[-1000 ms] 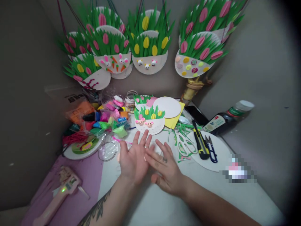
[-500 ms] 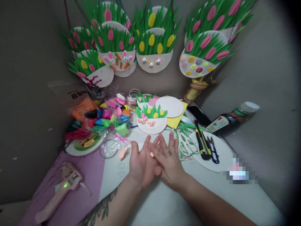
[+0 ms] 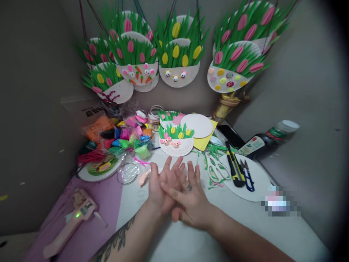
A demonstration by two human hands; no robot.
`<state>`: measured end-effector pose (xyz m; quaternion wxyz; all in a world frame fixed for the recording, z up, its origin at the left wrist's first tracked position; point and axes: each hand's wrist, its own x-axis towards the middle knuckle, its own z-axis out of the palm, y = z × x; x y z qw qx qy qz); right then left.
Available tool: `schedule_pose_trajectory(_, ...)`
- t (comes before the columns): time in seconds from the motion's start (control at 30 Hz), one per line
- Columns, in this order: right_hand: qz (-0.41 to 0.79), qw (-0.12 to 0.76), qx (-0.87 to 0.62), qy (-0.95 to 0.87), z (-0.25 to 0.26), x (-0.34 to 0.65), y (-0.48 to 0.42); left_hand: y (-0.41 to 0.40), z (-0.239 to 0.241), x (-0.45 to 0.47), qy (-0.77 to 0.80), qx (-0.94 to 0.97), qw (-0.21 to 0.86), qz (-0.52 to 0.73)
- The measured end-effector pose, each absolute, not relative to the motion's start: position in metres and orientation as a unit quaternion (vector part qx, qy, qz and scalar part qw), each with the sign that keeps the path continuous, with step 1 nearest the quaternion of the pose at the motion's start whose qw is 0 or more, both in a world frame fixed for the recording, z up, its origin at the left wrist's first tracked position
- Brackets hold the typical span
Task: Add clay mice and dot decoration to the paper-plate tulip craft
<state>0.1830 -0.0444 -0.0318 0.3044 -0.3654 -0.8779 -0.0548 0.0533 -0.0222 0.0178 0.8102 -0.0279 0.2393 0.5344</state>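
My left hand (image 3: pixel 159 183) and my right hand (image 3: pixel 192 203) lie palm against palm over the white table top (image 3: pixel 196 243), right hand on top and crossed over the left. All fingers are stretched out and spread; whatever lies between the palms is hidden. Just beyond the fingertips is a paper-plate craft (image 3: pixel 176 145) with green grass, yellow tulips and pink mice. A small peach clay piece (image 3: pixel 143 177) rests on the table left of my left hand.
Bags of coloured clay (image 3: pixel 128 136) are piled at the back left, and a pink glue gun (image 3: pixel 72 220) lies on the purple mat. Scissors (image 3: pixel 216 171), a yellow utility knife (image 3: pixel 233 165) and blue snips (image 3: pixel 247 176) lie right. A dark bottle (image 3: pixel 268 140) lies beyond. Tulip plates (image 3: pixel 177 63) hang on the wall.
My right hand slid forward over the left palm, then back toward me, in a rubbing motion. A small peach bit showed between the palms half a second ago and is covered now.
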Motion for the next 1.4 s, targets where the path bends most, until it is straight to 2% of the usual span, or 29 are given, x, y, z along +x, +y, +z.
schedule_pose_trajectory(0.17,-0.048,0.333,-0.371,-0.865,-0.029,0.185,-0.044,-0.018,0.019,0.05,0.219,-0.029,0.8,0.557)
schedule_pose_trajectory(0.33,-0.039,0.31,-0.376,-0.872,-0.024,0.187,-0.042,-0.016,0.016,0.048,0.216,-0.03,0.812,0.541)
schedule_pose_trajectory(0.77,-0.024,0.296,-0.35,-0.888,-0.02,0.185,-0.045,-0.011,0.016,0.041,0.224,-0.018,0.767,0.6)
schedule_pose_trajectory(0.93,-0.024,0.287,-0.386,-0.876,-0.019,0.186,-0.044,-0.01,0.014,0.04,0.22,-0.02,0.779,0.587)
schedule_pose_trajectory(1.3,-0.021,0.313,-0.357,-0.88,-0.02,0.184,-0.043,-0.012,0.019,0.042,0.236,-0.024,0.764,0.6)
schedule_pose_trajectory(1.4,-0.006,0.308,-0.367,-0.878,-0.02,0.183,-0.043,-0.013,0.019,0.043,0.257,-0.04,0.78,0.569)
